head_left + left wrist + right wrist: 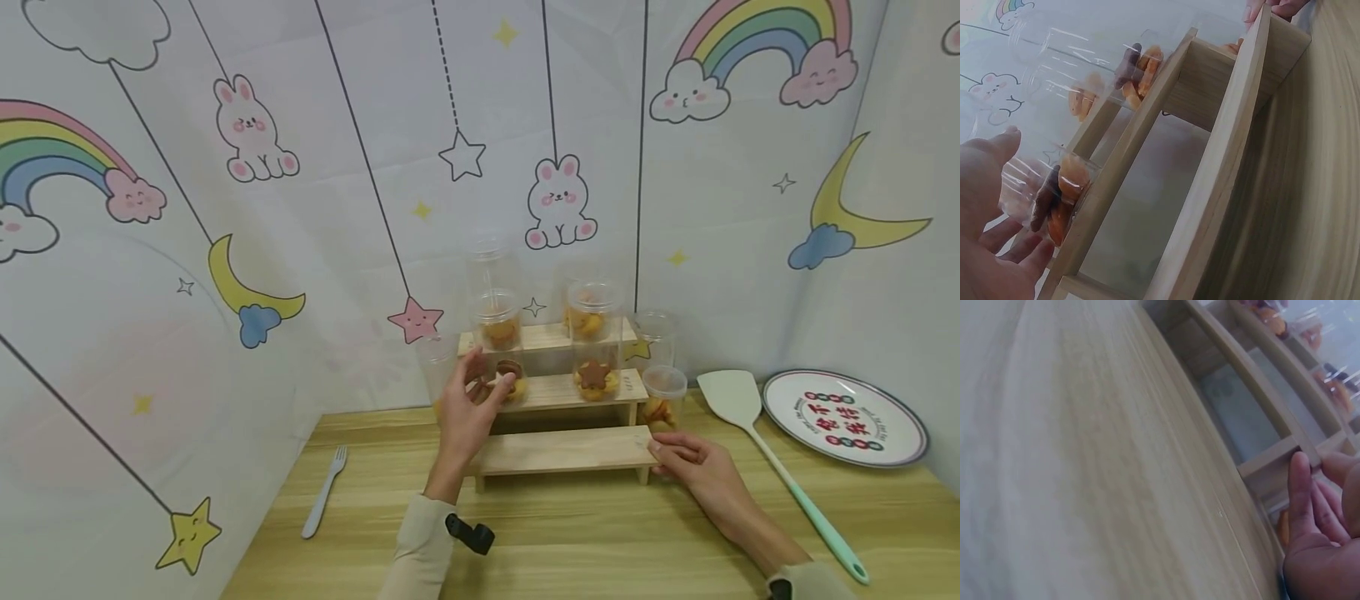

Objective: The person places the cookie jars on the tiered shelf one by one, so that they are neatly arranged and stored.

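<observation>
A three-tier wooden stand (562,450) stands on the table and holds clear plastic jars of cookies. My left hand (463,417) is cupped beside a jar (1072,187) at the middle tier's left end; star-shaped and yellowish cookies lie at its bottom. In the left wrist view the thumb stands a little off the jar's wall, while the other fingers curve behind it. At the right end of the bottom tier, my right hand (701,475) pinches the board between thumb and fingers. Another jar (597,354) with a brown star cookie stands on the middle tier.
More clear jars stand on the top tier and at both sides of the stand, one (664,396) just behind my right hand. A white spatula (772,450) with a green handle and a printed plate (846,417) lie right. A fork (325,492) lies left. Patterned cloth hangs behind.
</observation>
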`<state>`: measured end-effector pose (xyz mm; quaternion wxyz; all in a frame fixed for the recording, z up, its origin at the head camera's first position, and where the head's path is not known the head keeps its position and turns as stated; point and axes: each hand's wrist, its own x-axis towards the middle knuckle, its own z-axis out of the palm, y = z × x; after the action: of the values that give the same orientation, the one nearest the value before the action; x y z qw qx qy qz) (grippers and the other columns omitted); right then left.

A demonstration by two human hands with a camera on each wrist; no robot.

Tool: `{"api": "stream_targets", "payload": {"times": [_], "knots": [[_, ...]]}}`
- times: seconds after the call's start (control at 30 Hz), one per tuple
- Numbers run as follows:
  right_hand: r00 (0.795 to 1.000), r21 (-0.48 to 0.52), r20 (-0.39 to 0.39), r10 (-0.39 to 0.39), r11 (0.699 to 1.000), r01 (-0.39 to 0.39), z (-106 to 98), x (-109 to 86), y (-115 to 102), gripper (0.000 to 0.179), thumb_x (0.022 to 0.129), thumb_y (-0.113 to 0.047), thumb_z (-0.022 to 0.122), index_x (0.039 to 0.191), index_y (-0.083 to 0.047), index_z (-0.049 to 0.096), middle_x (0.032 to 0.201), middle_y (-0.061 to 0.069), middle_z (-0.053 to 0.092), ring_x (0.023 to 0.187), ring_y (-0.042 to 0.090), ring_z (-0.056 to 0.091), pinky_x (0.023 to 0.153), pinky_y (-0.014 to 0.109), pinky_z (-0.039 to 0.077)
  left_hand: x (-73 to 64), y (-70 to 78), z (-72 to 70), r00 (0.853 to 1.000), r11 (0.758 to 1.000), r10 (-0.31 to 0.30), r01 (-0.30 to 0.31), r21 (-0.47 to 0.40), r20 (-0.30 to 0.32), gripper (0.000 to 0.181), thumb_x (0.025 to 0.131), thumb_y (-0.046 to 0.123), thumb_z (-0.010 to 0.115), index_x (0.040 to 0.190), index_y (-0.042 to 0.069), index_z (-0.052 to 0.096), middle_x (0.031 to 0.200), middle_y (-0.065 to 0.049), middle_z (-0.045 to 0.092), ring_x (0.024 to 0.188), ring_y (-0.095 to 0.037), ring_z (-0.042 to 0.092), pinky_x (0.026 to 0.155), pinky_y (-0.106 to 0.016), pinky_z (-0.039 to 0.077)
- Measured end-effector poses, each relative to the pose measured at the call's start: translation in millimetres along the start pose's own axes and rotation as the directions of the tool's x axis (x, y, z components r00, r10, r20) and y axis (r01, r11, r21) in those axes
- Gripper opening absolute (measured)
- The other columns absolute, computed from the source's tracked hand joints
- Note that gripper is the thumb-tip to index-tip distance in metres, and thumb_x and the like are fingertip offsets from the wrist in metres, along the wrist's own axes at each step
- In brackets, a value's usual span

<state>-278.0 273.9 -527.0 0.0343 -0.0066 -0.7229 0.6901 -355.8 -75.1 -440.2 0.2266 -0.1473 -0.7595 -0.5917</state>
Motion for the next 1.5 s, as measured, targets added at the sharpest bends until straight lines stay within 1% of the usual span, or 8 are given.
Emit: {"api": "stream_targets", "payload": {"times": [0.23, 0.43, 0.67, 0.8, 0.93, 1.13, 1.3, 1.5], "knots": [[0.999, 0.023, -0.022, 0.024, 0.999, -0.023, -1, -0.3, 1, 0.057, 0.104, -0.025, 0.076, 0.144, 0.011, 0.058, 0.11, -0.019, 0.078, 0.094, 0.007, 0.079, 0.088, 0.027, 0.066, 0.9, 0.6, -2.0, 0.999, 0.999, -0.03, 0.03, -0.029, -0.013, 0.069, 0.098, 0.034, 0.084, 0.155, 0.009, 0.055, 0.143, -0.013, 0.067, 0.135, -0.031, 0.066, 0.117, -0.046, 0.055], [1.0, 0.038, -0.009, 0.022, 0.999, -0.021, 0, -0.2, 1, 0.058, 0.105, -0.023, 0.075, 0.146, 0.012, 0.056, 0.113, -0.017, 0.079, 0.095, 0.007, 0.078, 0.088, 0.026, 0.066, 6.8, -7.2, -16.3, 0.991, 0.999, 0.033, -0.038, -0.037, -0.131, 0.056, 0.103, 0.034, 0.077, 0.149, 0.007, 0.06, 0.138, -0.014, 0.07, 0.133, -0.029, 0.066, 0.118, -0.045, 0.054], [1.0, 0.031, 0.006, 0.027, 0.999, -0.027, 0, -0.3, 2, 0.058, 0.106, -0.024, 0.073, 0.148, 0.011, 0.055, 0.115, -0.014, 0.079, 0.095, 0.007, 0.078, 0.089, 0.025, 0.065, 12.4, -28.8, -37.4, 0.934, 0.995, 0.087, -0.096, -0.007, -0.347, 0.05, 0.103, 0.028, 0.077, 0.143, 0.002, 0.06, 0.136, -0.025, 0.067, 0.132, -0.034, 0.063, 0.121, -0.051, 0.05], [0.999, 0.018, 0.007, 0.037, 0.999, -0.037, 0, -0.6, 1, 0.06, 0.106, -0.026, 0.073, 0.149, 0.011, 0.054, 0.116, -0.013, 0.078, 0.096, 0.007, 0.077, 0.09, 0.025, 0.065, 12.4, -45.6, -44.0, 0.91, 0.999, 0.034, -0.041, -0.009, -0.413, 0.059, 0.102, 0.029, 0.078, 0.146, -0.001, 0.053, 0.142, -0.024, 0.061, 0.134, -0.038, 0.058, 0.122, -0.055, 0.047], [0.999, 0.018, 0.01, 0.053, 0.998, -0.053, 0, -0.9, 1, 0.059, 0.106, -0.028, 0.073, 0.149, 0.009, 0.054, 0.115, -0.014, 0.078, 0.097, 0.007, 0.077, 0.09, 0.025, 0.065, 8.9, -61.0, -48.5, 0.926, 0.998, -0.067, 0.063, -0.023, -0.372, 0.066, 0.101, 0.029, 0.079, 0.151, -0.001, 0.048, 0.149, -0.02, 0.056, 0.139, -0.037, 0.054, 0.124, -0.056, 0.044], [0.998, 0.022, 0.016, 0.06, 0.998, -0.06, 0, -0.4, 1, 0.057, 0.106, -0.028, 0.073, 0.147, 0.007, 0.055, 0.115, -0.012, 0.078, 0.098, 0.007, 0.077, 0.091, 0.025, 0.065, 1.9, -79.6, -51.2, 0.951, 0.972, -0.235, 0.232, -0.037, -0.201, 0.075, 0.102, 0.027, 0.079, 0.163, 0.01, 0.038, 0.165, -0.011, 0.047, 0.155, -0.031, 0.044, 0.131, -0.051, 0.036], [0.999, 0.017, 0.016, 0.046, 0.999, -0.047, 0, -1.1, 1, 0.059, 0.106, -0.028, 0.073, 0.148, 0.008, 0.054, 0.117, -0.012, 0.078, 0.098, 0.008, 0.077, 0.091, 0.025, 0.065, -0.5, -95.8, -50.9, 0.961, 0.967, -0.255, 0.255, -0.013, -0.108, 0.078, 0.103, 0.022, 0.077, 0.166, 0.01, 0.033, 0.17, -0.015, 0.041, 0.16, -0.033, 0.038, 0.133, -0.053, 0.033], [0.999, -0.002, 0.005, 0.043, 0.999, -0.043, 0, -2.0, -1, 0.063, 0.106, -0.032, 0.074, 0.15, 0.008, 0.054, 0.116, -0.015, 0.079, 0.097, 0.009, 0.078, 0.091, 0.024, 0.064, -2.6, -108.2, -50.0, 0.959, 0.959, -0.272, 0.277, 0.066, -0.081, 0.078, 0.103, 0.018, 0.076, 0.166, 0.004, 0.032, 0.17, -0.022, 0.04, 0.159, -0.042, 0.039, 0.131, -0.057, 0.036]]}}
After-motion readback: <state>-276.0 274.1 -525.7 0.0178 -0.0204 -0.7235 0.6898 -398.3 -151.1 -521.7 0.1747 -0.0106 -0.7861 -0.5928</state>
